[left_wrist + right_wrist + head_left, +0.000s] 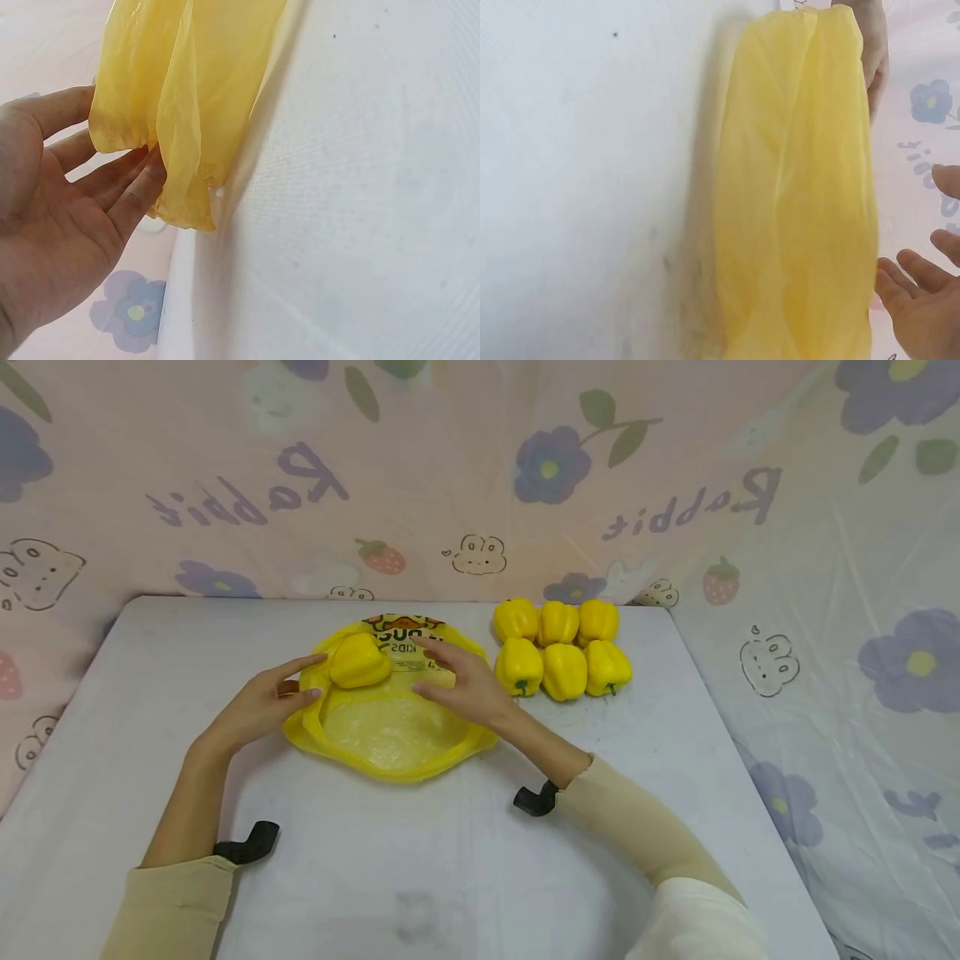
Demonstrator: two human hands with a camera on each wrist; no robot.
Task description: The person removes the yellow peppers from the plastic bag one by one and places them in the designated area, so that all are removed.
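A yellow plastic bag (pixel 397 768) stands with its mouth spread wide; dark mirrored print shows on its far inner side. One yellow bell pepper (pixel 361 661) is at the left of the bag's mouth. My left hand (pixel 258 702) touches the bag's left rim with extended fingers, thumb and forefinger apart. In the left wrist view, its fingertips meet the folded edge of the bag (pixel 202 90). My right hand (pixel 468 685) is over the right part of the mouth, fingers spread and nothing between them. The right wrist view has its fingers (pixel 926 270) beside the bag wall (pixel 810 187).
Several yellow bell peppers (pixel 564 672) stand in two rows on the white table (pixel 420 877), right of the bag. A patterned cloth (pixel 442 460) hangs behind the table. Black curved pieces (pixel 255 843) are strapped at both wrists.
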